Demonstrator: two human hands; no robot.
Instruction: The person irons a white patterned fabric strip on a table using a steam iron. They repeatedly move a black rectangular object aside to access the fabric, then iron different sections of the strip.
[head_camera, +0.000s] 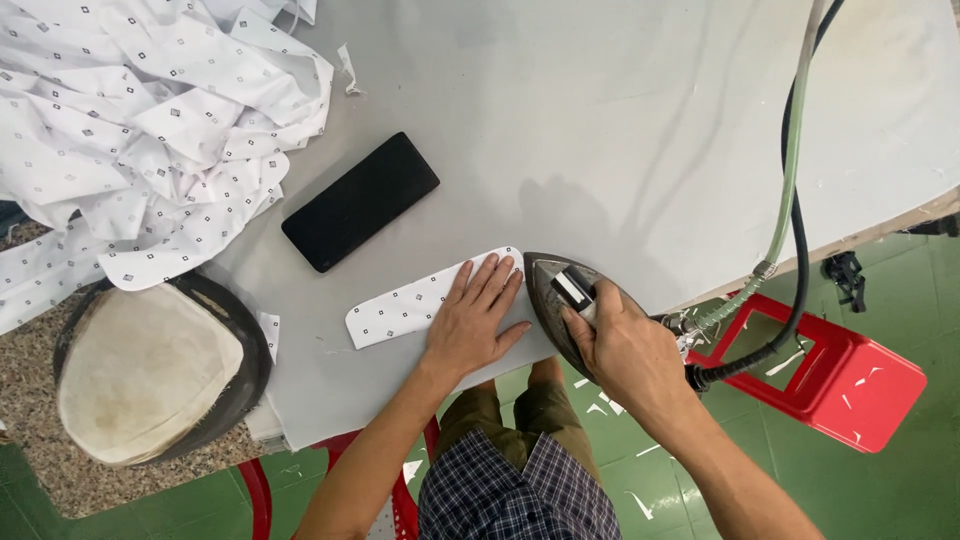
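Fabric strip (420, 300) lies flat on the table (620, 130), near its front edge. Left hand (472, 322) rests on the strip's 3 o'clock end. Iron (560, 305) stands just beside the hand at 3 o'clock, right hand (622, 350) on top of it. Phone (360, 201) on the table at 11 o'clock from the strip. Cloth heap (140, 130) at 10 o'clock. Stool (840, 375) off the table at 3 o'clock.

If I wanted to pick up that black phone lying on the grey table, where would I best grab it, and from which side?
Judging by its pose, grip the black phone across its two long edges, coming down from above. It lies flat and slanted on the grey table, thin and narrow, so thumb and fingers could span its width. Both long sides look free: the patterned white fabric pile sits to its left and the fabric strip below, neither touching it.
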